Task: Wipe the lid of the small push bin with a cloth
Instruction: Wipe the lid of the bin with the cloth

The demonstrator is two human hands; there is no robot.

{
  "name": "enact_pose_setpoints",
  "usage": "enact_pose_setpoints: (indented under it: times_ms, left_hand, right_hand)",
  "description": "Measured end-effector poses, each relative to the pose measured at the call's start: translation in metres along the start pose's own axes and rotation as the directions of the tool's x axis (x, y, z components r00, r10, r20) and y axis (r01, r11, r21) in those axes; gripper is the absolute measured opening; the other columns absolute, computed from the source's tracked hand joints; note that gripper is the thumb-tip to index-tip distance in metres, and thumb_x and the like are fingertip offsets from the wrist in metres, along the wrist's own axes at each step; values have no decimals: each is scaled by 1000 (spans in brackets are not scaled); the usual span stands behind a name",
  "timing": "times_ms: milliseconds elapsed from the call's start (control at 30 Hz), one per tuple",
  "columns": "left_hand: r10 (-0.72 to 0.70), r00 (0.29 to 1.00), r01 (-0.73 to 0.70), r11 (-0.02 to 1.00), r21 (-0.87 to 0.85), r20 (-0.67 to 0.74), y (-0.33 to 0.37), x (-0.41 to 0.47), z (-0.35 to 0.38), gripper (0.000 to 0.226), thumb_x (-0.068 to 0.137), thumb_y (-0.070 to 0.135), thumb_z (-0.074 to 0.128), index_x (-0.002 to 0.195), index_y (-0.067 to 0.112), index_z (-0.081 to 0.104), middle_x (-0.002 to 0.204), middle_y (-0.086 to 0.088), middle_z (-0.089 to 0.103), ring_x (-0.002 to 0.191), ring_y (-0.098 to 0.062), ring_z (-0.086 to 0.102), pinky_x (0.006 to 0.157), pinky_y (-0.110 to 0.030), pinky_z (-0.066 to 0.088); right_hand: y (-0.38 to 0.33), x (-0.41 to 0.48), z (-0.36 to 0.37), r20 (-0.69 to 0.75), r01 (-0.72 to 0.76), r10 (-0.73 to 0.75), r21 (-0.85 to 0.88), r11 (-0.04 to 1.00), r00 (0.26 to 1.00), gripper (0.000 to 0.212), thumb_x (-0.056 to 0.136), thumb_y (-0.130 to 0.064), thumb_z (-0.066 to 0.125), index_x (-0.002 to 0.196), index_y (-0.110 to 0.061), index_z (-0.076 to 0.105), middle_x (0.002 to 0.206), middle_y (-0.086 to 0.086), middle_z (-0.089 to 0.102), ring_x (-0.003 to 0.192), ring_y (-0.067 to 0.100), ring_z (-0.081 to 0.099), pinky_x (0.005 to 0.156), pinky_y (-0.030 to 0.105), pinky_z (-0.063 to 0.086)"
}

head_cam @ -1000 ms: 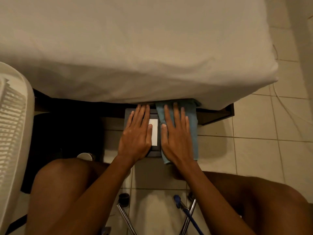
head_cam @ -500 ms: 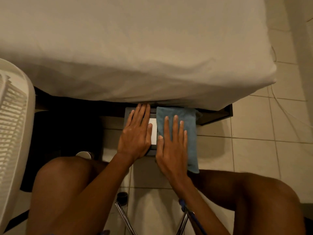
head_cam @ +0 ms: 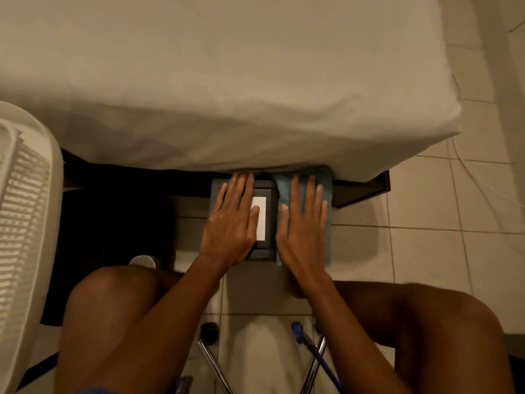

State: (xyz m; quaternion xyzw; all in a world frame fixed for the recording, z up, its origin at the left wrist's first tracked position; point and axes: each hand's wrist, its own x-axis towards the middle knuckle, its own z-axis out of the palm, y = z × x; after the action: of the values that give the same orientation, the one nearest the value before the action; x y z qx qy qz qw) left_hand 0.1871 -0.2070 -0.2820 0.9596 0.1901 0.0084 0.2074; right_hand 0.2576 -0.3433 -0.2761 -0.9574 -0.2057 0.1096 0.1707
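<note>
The right hand (head_cam: 302, 226) is laid flat, palm down, on a blue cloth (head_cam: 326, 194), with the fingers straight, a little apart, and pointed toward the far side. Nothing is gripped by it; the cloth is only pressed under the open palm. The cloth is spread over the right part of the bin lid (head_cam: 267, 251), and its far end is tucked under the edge of the white sheet (head_cam: 227, 81). A strip of cloth can be seen along the right side of the hand and a little at the wrist. The left hand (head_cam: 231, 223) is also laid flat and open, palm down, on the left part of the lid, with the fingers close together and pointed far. Its fingertips are almost touching the sheet edge. Between the two hands a white rectangle (head_cam: 261, 220) on the dark lid can be seen, and the left thumb is rested on it. The small dark bin is stood on the tiled floor (head_cam: 426, 237), close against the bed, between the person's bare knees. Both forearms are stretched forward and down from the near side. A white slatted basket (head_cam: 25, 223) is seen at the far left. Metal legs (head_cam: 216, 365) and a blue-handled thing (head_cam: 315, 351) are seen at the near edge.
</note>
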Motion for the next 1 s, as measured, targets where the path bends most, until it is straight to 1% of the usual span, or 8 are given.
enact_pose_setpoints:
  times_ms: [67,167,233,333,633,733,900,1000]
  left_hand:
    - [-6,1000,6,1000,8,4,-1,-2,1,61,105,37,20,159,12,7,168,-6,8,156,-15,0,128,-35,4]
    - [-7,1000,7,1000,15,0,-1,0,2,61,104,36,22,159,12,8,167,-6,9,156,-16,1,127,-35,4]
    - [-2,1000,2,1000,9,-3,-2,0,2,61,104,36,22,159,13,6,168,-5,6,155,-14,-2,127,-34,1]
    - [6,1000,-6,1000,3,3,-2,-1,2,61,104,36,22,159,12,7,167,-5,7,155,-14,0,127,-34,2]
    - [6,1000,-6,1000,25,17,-2,-1,3,61,104,36,22,159,13,6,167,-6,8,156,-15,0,127,-37,6]
    - [1,1000,-1,1000,30,10,-3,0,3,61,104,36,22,159,13,6,167,-5,8,156,-14,0,127,-36,4]
    - [2,1000,-3,1000,26,19,-2,0,2,61,104,36,19,159,14,3,168,-4,4,155,-13,-3,127,-35,3]
    - [-2,1000,2,1000,31,8,-2,-1,1,61,104,35,20,159,14,3,168,-4,4,156,-14,-2,127,-36,4]
  right_hand:
    - [-7,-44,9,0,-1,2,-23,1000,1000,62,106,-42,20,162,-23,3,170,7,-7,157,23,-8,127,47,3]
    - [0,-13,6,45,102,-101,-18,995,994,61,106,-43,19,162,-27,0,170,6,-9,157,22,-10,127,47,3]
    - [3,17,-6,63,68,-66,-24,997,996,61,106,-44,19,161,-31,-4,169,4,-13,156,20,-14,127,46,0]
    - [-4,-29,5,10,-24,24,-11,1000,1000,61,107,-43,19,162,-27,-3,170,5,-12,156,21,-13,127,45,0]
    - [-9,-23,4,27,-15,15,2,1000,1000,62,106,-45,16,161,-28,-5,169,5,-17,155,20,-18,127,42,-5]
    - [-5,-36,-3,75,24,-28,59,998,997,64,102,-49,10,161,-28,-3,169,3,-16,155,18,-19,127,42,-6]
    - [3,-8,-5,77,208,-210,34,977,975,61,106,-38,26,162,-27,4,170,2,-9,156,16,-16,127,42,-7]
    - [2,19,-3,32,174,-173,-3,985,984,60,107,-39,24,162,-27,3,170,3,-8,156,17,-13,127,46,-4]
